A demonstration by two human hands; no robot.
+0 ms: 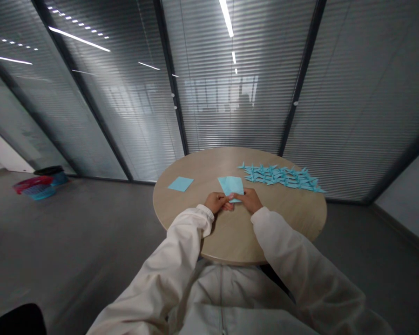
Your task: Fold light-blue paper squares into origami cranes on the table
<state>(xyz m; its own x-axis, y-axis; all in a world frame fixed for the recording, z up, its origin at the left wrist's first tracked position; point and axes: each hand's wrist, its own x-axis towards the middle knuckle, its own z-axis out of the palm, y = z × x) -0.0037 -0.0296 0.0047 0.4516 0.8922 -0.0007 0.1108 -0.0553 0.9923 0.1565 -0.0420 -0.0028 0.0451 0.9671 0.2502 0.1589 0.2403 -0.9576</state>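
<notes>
Between my two hands is a light blue sheet of paper, partly folded and held up at a slant over the table. My left hand is closed on its lower left edge, the fingers bent beneath. On the right side, my right hand pinches the same paper, its thumb near the left fingertips. A stack or single square of blue paper lies flat to the left; I cannot tell how many sheets. Folded blue paper cranes stand in close rows at the right rear.
Everything rests on a round wooden table. A glass partition with blinds rises behind it. On the floor at far left are a blue basket with a red liner and a dark-lined bin. A black object shows at lower left.
</notes>
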